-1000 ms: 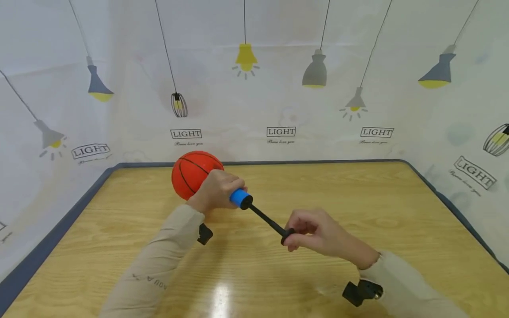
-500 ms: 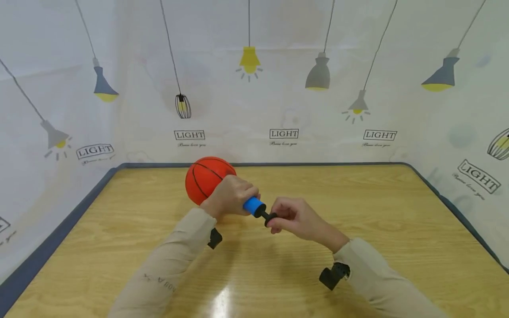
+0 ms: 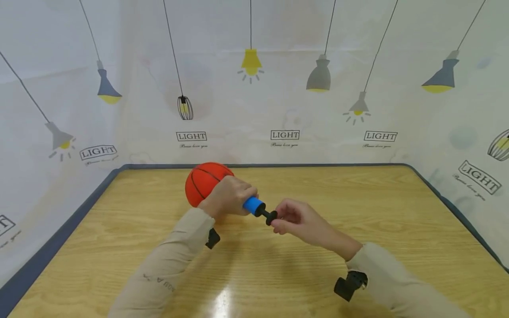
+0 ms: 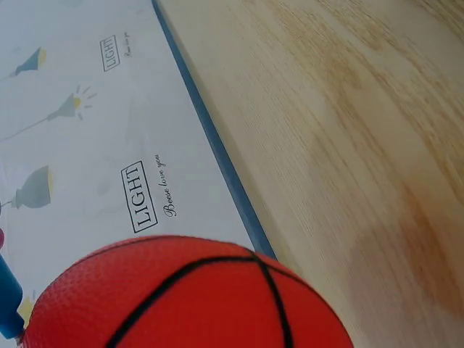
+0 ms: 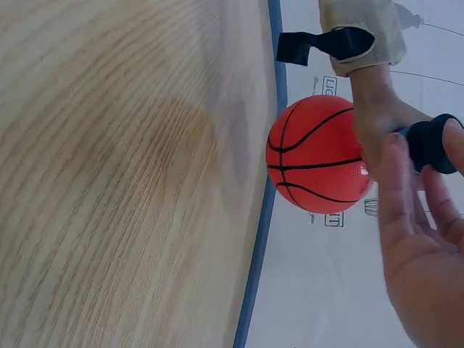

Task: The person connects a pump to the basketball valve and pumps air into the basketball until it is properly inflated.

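Note:
My left hand (image 3: 230,196) grips the blue barrel of a small hand pump (image 3: 254,206). In the left wrist view, the pump's nozzle end (image 4: 13,330) meets the side of a red ball with black basketball lines (image 4: 196,297). The ball (image 3: 204,183) is beyond my left hand, which hides part of it. A short length of black rod shows between barrel and handle. My right hand (image 3: 304,223) has its curled fingertips at the round black handle (image 3: 271,217). In the right wrist view, thumb and fingers lie around that handle (image 5: 437,143).
The wood-grain table (image 3: 278,274) has a dark blue edge strip (image 3: 318,165) along its back and sides. A white backdrop (image 3: 222,101) printed with lamps stands behind and beside it. A black wrist mount (image 3: 351,285) hangs under the right cuff.
My right hand has moved toward the left hand, pushing the pump rod most of the way into the barrel. Since half a second ago it has shifted slightly right; the ball sits slightly lower.

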`<act>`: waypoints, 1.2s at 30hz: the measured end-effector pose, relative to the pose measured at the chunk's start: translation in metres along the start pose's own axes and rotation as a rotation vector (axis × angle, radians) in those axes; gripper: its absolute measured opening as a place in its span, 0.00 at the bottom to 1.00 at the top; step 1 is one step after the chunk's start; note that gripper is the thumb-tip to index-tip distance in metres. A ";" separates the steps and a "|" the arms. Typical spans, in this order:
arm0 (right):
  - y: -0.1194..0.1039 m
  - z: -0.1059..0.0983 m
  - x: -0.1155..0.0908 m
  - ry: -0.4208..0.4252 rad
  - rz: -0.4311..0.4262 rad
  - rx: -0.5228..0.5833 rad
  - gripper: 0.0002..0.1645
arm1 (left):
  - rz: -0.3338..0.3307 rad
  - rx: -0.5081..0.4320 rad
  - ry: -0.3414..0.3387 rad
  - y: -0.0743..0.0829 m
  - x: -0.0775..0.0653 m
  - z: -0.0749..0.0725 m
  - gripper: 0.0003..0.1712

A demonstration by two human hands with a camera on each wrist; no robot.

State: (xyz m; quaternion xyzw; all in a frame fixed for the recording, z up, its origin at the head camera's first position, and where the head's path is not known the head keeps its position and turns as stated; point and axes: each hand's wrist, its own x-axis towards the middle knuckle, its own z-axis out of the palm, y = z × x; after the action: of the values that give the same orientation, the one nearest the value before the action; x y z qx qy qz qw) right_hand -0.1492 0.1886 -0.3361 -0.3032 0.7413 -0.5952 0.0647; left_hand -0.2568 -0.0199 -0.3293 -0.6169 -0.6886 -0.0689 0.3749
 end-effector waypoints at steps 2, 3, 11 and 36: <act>-0.006 -0.002 -0.002 0.001 0.095 0.021 0.14 | 0.003 -0.007 -0.011 0.000 -0.001 -0.001 0.10; -0.009 -0.003 -0.002 0.000 0.133 0.032 0.15 | 0.007 -0.008 -0.016 0.000 -0.002 -0.001 0.11; -0.020 -0.002 0.006 0.051 0.319 0.077 0.25 | 0.072 -0.012 -0.047 0.004 0.005 0.000 0.10; -0.005 0.034 0.011 0.362 0.473 0.516 0.20 | -0.015 0.079 -0.183 0.026 0.012 0.016 0.08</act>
State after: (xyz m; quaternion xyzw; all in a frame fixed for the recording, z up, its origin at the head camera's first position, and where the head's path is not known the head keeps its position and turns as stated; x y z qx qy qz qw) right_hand -0.1409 0.1538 -0.3376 0.0122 0.6160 -0.7747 0.1423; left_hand -0.2400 0.0040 -0.3428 -0.6004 -0.7267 0.0121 0.3336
